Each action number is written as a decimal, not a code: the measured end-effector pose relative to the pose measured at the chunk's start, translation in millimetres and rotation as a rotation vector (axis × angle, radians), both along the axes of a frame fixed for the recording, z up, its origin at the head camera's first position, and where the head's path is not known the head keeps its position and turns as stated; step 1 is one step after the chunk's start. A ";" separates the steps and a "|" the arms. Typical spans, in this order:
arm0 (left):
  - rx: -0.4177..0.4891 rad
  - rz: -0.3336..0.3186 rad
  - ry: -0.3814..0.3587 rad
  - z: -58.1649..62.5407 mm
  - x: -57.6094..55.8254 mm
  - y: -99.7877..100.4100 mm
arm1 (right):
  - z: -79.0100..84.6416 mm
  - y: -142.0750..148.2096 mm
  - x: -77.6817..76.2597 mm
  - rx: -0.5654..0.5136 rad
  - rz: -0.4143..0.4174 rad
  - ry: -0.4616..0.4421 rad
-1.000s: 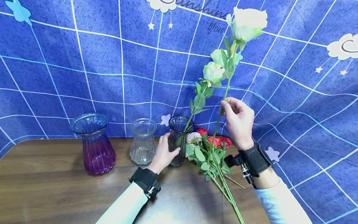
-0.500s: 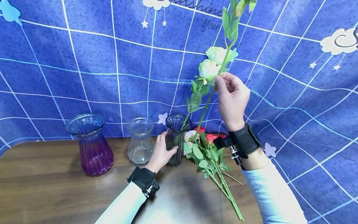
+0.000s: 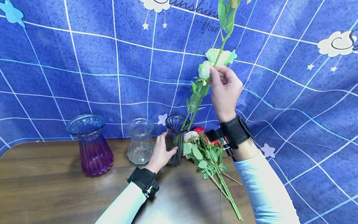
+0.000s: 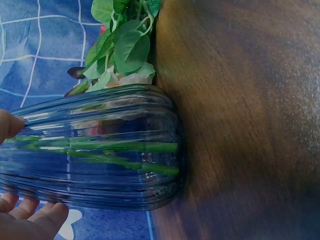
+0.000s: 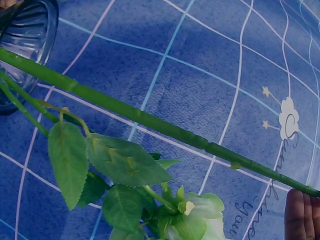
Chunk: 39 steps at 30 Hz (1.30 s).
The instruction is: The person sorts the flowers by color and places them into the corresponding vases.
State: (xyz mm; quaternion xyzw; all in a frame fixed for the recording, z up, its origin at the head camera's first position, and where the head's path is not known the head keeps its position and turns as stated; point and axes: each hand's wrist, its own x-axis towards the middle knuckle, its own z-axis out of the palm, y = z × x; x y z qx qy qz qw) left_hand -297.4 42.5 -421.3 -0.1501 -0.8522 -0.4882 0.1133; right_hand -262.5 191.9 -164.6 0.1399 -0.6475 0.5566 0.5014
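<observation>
My left hand (image 3: 160, 154) grips the side of a dark grey ribbed glass vase (image 3: 176, 146), thumb on one side and fingers on the other. Green stems (image 4: 125, 146) show through its glass in the left wrist view. White-green roses (image 3: 205, 70) with leaves lean out of its mouth to the right. My right hand (image 3: 227, 90) pinches the long green stem (image 5: 165, 126) of another flower, whose bloom is out of view above. This stem slants down to the vase's rim (image 5: 50, 30); whether its end is inside, I cannot tell.
A clear glass vase (image 3: 140, 146) stands left of the grey one, and a larger blue-purple vase (image 3: 96, 152) farther left. Red and pale flowers with leafy stems (image 3: 212, 158) lie right on the wooden table (image 3: 56, 193). A blue patterned cloth (image 3: 98, 62) hangs behind.
My right hand has risen and moved left, carrying the held flower; its bloom has left the head view. The stem's lower part has shifted from over the lying flowers to the grey vase's rim.
</observation>
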 end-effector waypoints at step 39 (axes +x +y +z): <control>0.011 -0.021 0.001 -3.6 -3.8 -1.1 | -52.7 -15.4 -23.2 0.080 -0.051 -0.153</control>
